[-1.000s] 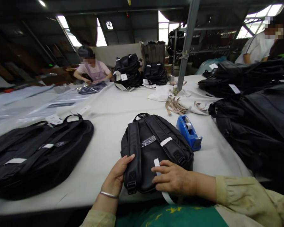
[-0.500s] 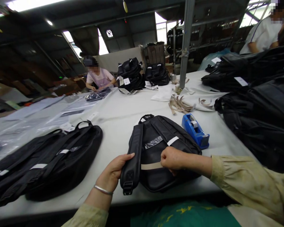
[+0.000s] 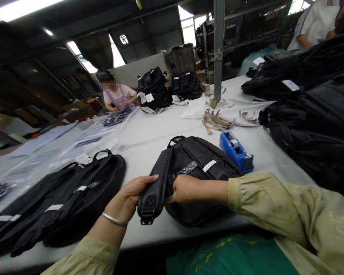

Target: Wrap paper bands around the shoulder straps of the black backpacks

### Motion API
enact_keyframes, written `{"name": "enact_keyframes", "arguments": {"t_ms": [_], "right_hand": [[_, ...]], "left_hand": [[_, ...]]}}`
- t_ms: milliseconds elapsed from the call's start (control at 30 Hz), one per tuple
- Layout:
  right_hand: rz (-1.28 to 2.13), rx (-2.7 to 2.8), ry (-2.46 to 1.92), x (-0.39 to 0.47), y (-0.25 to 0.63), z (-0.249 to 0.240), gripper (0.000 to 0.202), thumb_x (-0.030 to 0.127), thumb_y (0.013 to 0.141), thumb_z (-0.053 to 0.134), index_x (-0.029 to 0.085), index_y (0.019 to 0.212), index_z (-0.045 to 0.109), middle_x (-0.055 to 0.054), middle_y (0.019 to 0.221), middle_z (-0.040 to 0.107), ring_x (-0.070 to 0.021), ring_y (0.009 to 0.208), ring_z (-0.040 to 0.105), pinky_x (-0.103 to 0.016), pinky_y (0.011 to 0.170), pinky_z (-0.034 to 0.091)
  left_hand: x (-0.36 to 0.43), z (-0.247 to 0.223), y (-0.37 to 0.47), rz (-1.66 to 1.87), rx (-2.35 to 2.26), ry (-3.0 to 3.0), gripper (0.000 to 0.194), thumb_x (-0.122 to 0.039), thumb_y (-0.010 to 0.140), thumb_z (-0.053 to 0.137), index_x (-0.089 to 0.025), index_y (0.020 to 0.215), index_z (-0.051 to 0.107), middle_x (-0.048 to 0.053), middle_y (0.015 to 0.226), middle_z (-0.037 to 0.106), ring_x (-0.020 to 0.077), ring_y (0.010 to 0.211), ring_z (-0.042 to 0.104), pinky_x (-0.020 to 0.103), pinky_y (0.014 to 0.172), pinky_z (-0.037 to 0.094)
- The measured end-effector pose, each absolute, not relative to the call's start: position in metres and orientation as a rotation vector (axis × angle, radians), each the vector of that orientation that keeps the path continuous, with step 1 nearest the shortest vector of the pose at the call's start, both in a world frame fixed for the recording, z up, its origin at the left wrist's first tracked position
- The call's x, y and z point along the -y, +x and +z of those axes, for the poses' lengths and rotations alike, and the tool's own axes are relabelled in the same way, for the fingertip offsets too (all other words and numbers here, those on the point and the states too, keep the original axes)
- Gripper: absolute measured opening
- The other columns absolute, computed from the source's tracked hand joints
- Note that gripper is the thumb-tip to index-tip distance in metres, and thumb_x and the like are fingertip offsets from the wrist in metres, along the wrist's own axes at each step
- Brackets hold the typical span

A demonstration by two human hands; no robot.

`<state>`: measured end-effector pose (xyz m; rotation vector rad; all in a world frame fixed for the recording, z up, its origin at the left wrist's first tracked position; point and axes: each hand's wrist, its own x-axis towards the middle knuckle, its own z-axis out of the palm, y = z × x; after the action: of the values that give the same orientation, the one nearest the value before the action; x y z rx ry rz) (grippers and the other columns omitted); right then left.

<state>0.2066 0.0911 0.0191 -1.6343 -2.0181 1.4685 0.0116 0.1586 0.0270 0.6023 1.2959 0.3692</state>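
Observation:
A black backpack (image 3: 200,152) lies on the white table with its straps facing up. My left hand (image 3: 134,191) grips the padded shoulder strap (image 3: 157,175) near its buckle end, thumb on top and the other fingers hidden beneath. Over the back panel, my right hand (image 3: 186,189) is closed in a fist around a beige strip (image 3: 169,199), of which only a short piece shows beside the strap. A strip of clear tape or plastic (image 3: 187,168) lies just above that fist. The blue tape dispenser (image 3: 236,151) stands against the bag's right side.
More black backpacks lie at the left (image 3: 74,194) and in a large pile at the right (image 3: 318,107). Beige strips (image 3: 216,121) are heaped by a metal post (image 3: 218,49). One person (image 3: 119,93) works across the table; another (image 3: 313,26) stands at the back right.
My right hand has moved left across the back panel towards the shoulder strap, and less of the beige strip shows. My left hand and the strap's lower end have shifted slightly left and up.

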Motion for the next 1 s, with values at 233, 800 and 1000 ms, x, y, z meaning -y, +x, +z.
{"name": "enact_keyframes", "arguments": {"t_ms": [233,800,1000], "right_hand": [[1.877,1.293,-1.495,-0.108,0.18,-0.011,0.02,0.009,0.081,0.045,0.016,0.065,0.055,0.001,0.043,0.056,-0.0121,0.031,0.05,-0.023,0.034,0.045],[2.098,0.799,-1.185,-0.118,0.186,-0.042,0.015,0.006,0.078,0.045,0.016,0.071,0.054,0.005,0.049,0.052,-0.0052,0.032,0.037,-0.019,0.038,0.043],[2.336,0.434,-0.779,-0.114,0.189,-0.058,0.037,0.047,0.092,0.041,0.018,0.069,0.048,0.007,0.043,0.043,-0.0072,0.033,0.033,-0.023,0.042,0.043]], "left_hand": [[-0.146,0.03,0.023,0.37,-1.322,0.84,0.013,-0.016,0.076,0.067,-0.005,0.083,0.067,0.016,0.07,0.073,0.0255,0.059,0.07,0.034,0.057,0.059],[-0.129,0.009,0.018,0.475,-1.299,0.921,0.024,-0.025,0.07,0.077,-0.008,0.084,0.066,0.014,0.071,0.073,0.0247,0.06,0.07,0.033,0.058,0.058],[-0.12,-0.004,0.02,0.603,-1.227,0.947,0.028,-0.027,0.069,0.078,-0.011,0.086,0.063,0.009,0.069,0.072,0.0217,0.06,0.068,0.032,0.059,0.056]]}}
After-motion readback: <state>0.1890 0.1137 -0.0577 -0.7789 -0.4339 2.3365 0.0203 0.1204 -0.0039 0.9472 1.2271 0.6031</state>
